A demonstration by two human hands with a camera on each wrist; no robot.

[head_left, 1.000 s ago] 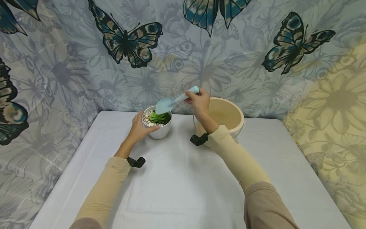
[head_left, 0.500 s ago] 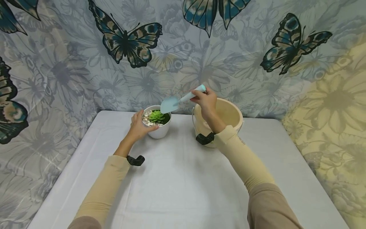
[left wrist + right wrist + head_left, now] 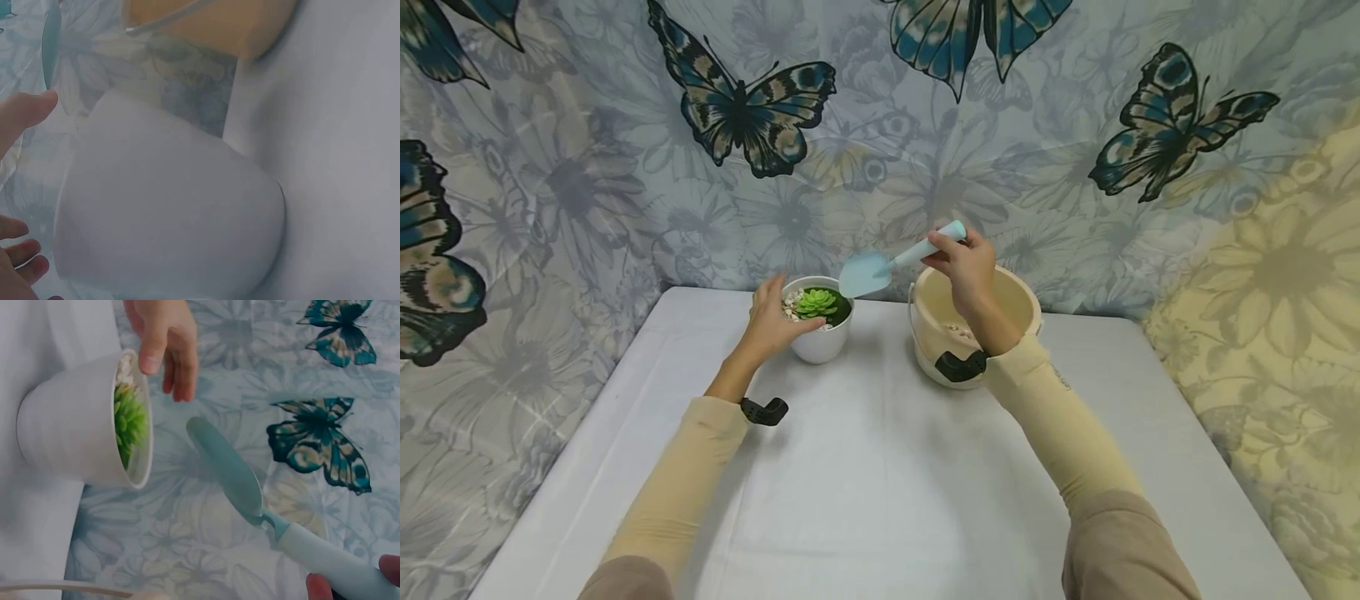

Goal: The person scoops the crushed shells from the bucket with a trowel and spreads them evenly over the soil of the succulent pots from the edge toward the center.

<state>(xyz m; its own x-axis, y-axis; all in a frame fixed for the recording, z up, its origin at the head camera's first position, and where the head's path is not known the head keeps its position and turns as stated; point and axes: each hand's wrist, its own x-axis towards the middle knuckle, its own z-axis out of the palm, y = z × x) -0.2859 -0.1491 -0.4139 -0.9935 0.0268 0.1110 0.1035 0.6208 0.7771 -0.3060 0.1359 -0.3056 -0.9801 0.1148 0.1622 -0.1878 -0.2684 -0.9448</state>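
A white pot (image 3: 822, 346) holds a green succulent (image 3: 816, 302), with pale pebbles on the left of its soil and bare dark soil on the right. My left hand (image 3: 772, 321) hovers at the pot's left rim, thumb and fingers extended; in the left wrist view they look apart from the pot wall. Between pot and bucket, my right hand (image 3: 972, 271) grips the handle of a light blue garden trowel (image 3: 865, 275). Its blade points left, just above and right of the pot rim. No load shows on the blade (image 3: 228, 469) in the right wrist view.
A cream bucket (image 3: 934, 312) with a wire handle stands right of the pot, partly hidden behind my right forearm. Some pebbles (image 3: 958, 332) lie inside it. White cloth (image 3: 850, 483) covers the table, and a butterfly-patterned drape (image 3: 865, 150) hangs directly behind.
My right hand has drawn the trowel rightward, away from over the succulent. My left fingers have come off the pot's rim and lifted slightly. Pebbles in the bucket have come into view.
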